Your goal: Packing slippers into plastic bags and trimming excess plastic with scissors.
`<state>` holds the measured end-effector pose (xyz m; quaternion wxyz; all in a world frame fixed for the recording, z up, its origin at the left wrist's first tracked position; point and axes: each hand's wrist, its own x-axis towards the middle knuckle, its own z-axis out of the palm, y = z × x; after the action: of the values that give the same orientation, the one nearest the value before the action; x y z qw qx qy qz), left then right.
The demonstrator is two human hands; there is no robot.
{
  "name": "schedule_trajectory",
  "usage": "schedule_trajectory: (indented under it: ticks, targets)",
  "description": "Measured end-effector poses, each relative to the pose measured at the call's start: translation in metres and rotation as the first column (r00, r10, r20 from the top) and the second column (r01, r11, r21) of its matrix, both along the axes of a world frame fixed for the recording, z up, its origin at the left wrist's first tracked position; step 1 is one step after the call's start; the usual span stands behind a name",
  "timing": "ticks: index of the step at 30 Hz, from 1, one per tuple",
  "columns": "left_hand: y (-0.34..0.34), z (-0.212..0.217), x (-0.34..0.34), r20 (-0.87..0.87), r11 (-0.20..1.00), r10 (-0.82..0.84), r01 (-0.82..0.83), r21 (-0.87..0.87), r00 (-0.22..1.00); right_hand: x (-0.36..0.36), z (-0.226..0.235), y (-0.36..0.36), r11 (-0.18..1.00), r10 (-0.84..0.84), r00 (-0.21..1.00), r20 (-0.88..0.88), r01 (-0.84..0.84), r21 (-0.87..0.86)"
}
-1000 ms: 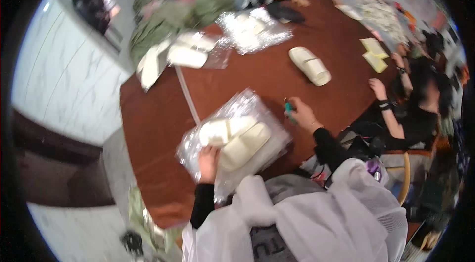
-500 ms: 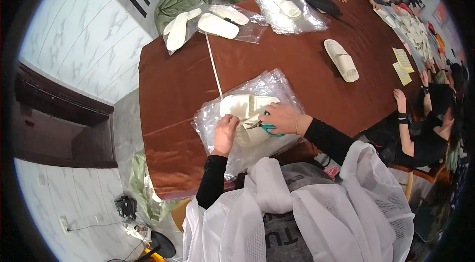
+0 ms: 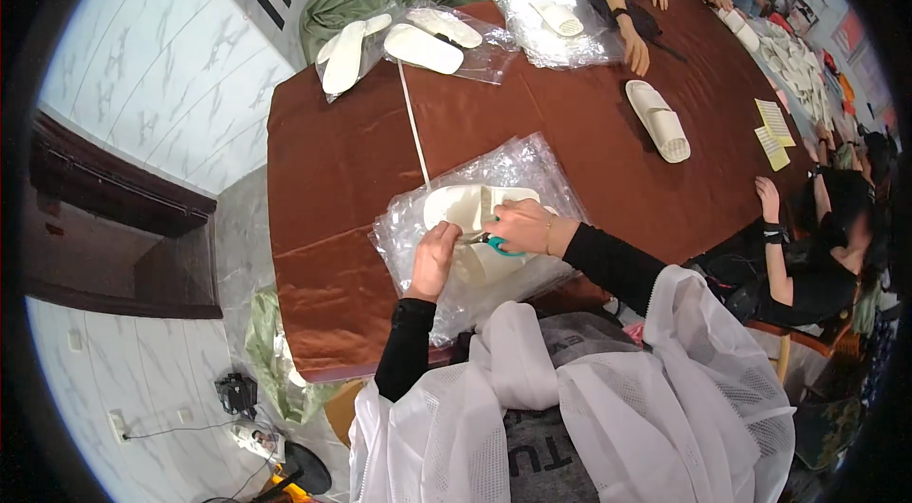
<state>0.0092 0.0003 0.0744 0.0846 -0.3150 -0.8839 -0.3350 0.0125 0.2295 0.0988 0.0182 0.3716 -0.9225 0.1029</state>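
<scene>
A pair of cream slide slippers lies on a stack of clear plastic bags (image 3: 541, 166) in front of me. The upper slipper (image 3: 451, 205) lies crosswise, the lower slipper (image 3: 489, 265) nearer to me. My left hand (image 3: 434, 261) pinches at the slippers' left edge; its fingertips hide just what part they grip. My right hand (image 3: 525, 226) is closed on small scissors (image 3: 503, 247) with teal handles. The scissors' blades point left, at my left fingertips, and reach over the slippers. Whether the blades are parted is too small to tell.
A single cream slipper (image 3: 658, 121) lies to the right on the brown tablecloth (image 3: 332, 218). More slippers on clear bags (image 3: 425, 49) lie at the far edge. Across the table a co-worker's hand (image 3: 636, 52) reaches in; another person's hand (image 3: 768, 199) rests at the right edge.
My right hand and the scissors have shifted slightly left, closer to my left fingertips. My left hand has stayed in place. Across the table, a co-worker's arm has reached forward toward the single slipper.
</scene>
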Motion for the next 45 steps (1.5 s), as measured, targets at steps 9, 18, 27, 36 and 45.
schedule_trajectory:
  ticks: [9, 18, 27, 36, 45]
  targets:
    - [-0.045, 0.011, -0.006, 0.163, 0.770, 0.416, -0.442, 0.461, 0.895, 0.008, 0.002, 0.076, 0.868, -0.422, 0.899, 0.117, 0.437, -0.233]
    - [-0.102, 0.047, 0.030, 0.227, 0.543, 0.623, -0.622, 0.565, 0.749, 0.021, -0.054, 0.167, 0.703, -0.702, 0.694, 0.160, 0.637, 0.318]
    - [-0.026, -0.037, 0.033, 0.115, 0.854, 0.519, -0.520, -0.028, 0.847, 0.026, -0.082, 0.158, 0.719, -0.670, 0.738, 0.079, 0.619, 0.317]
    - [-0.028, -0.060, 0.012, 0.185, 0.843, 0.528, -0.486, -0.231, 0.829, 0.040, -0.037, 0.154, 0.571, -0.452, 0.644, 0.617, 0.740, -0.355]
    - [-0.034, -0.028, -0.001, 0.482, 0.800, 0.503, -0.598, 0.057, 0.718, 0.035, 0.028, 0.025, 0.989, -0.002, 0.999, 0.051, 0.009, -0.145]
